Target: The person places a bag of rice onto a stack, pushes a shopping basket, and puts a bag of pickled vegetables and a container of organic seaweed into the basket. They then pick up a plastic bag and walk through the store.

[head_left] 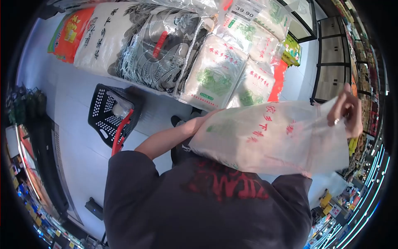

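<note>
A whitish, partly see-through bag of rice point(248, 139) with red lettering and a green print lies slanted in front of my chest. My right hand point(349, 113) is at the bag's far right end, its fingers curled closed on the loose top edge. From the left, my left forearm point(172, 136) reaches to the bag's near end. The bag hides my left hand, so its fingers do not show. Close in front of the held bag lie similar white rice bags point(215, 74) with red lettering and green prints.
A black shopping basket point(98, 108) with a red handle point(121, 132) stands on the floor to the left, a clear plastic bag point(121, 109) inside. Grey-patterned packs point(161, 62) and an orange bag point(75, 38) extend leftward. Dark shelving point(333, 56) stands at right.
</note>
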